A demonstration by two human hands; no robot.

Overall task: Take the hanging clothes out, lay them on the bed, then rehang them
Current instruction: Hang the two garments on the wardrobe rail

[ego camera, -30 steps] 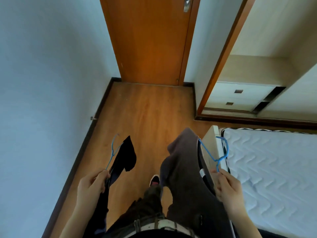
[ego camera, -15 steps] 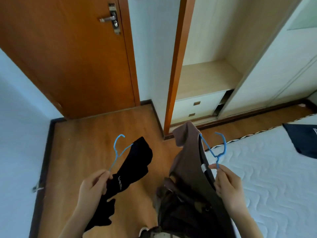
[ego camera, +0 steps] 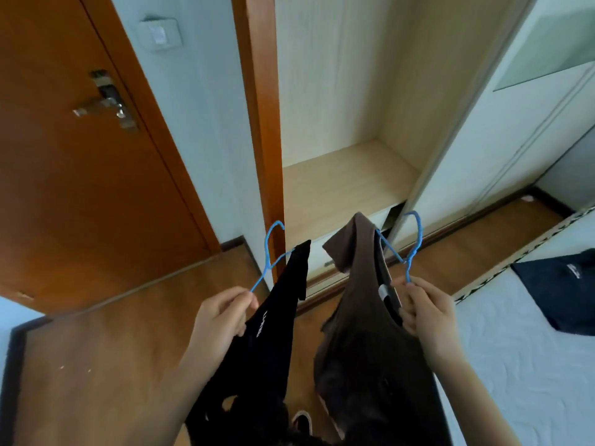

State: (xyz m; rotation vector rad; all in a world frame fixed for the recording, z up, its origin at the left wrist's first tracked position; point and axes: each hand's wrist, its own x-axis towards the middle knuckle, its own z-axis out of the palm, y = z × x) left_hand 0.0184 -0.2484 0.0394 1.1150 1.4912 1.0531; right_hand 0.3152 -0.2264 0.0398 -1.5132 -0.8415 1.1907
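At the far left stands an orange wooden door (ego camera: 80, 188) with a metal handle (ego camera: 103, 106). A pale light switch (ego camera: 159, 33) sits on the wall just beside its frame.

Lower down, over the wood floor (ego camera: 96, 349), the left hand (ego camera: 222, 317) has its fingers curled and pinches the neck of a blue hanger (ego camera: 269, 267), whose hook points up and away. A black garment (ego camera: 273, 333) with small white lettering drapes from this hanger and trails down past the wrist.

Behind it is the open wardrobe (ego camera: 347, 181), with a bare pale shelf and drawers beneath. In front of that opening a brown garment (ego camera: 360, 317) hangs on a second blue hanger (ego camera: 408, 268). The right hand (ego camera: 425, 313) is closed on that hanger's neck and seems to catch the collar as well, though the fabric hides part of the grip. The two garments hang side by side, near each other but apart.

A shoe toe (ego camera: 302, 423) shows between them at the bottom. To the right is the bed (ego camera: 531, 365) with its white quilted mattress, and a navy garment (ego camera: 566, 294) lies flat on it.
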